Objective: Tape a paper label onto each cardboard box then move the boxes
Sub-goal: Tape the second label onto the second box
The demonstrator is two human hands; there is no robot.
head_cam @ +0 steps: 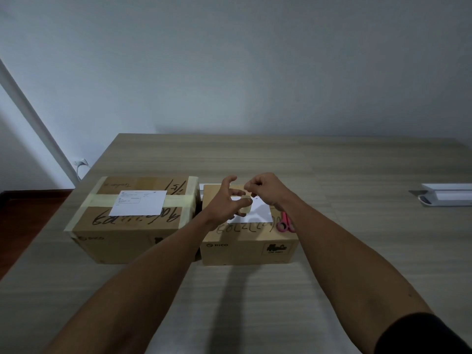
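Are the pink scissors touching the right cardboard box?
Touching: the head view shows the pink scissors lying on top of the right cardboard box.

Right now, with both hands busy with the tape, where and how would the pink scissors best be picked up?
By the looped handles, from above and the right. The pink scissors lie flat on the right-hand box near its right front corner, handles toward the person, blades pointing away. The right forearm crosses just over them, so the right hand seems the likelier one to take them.
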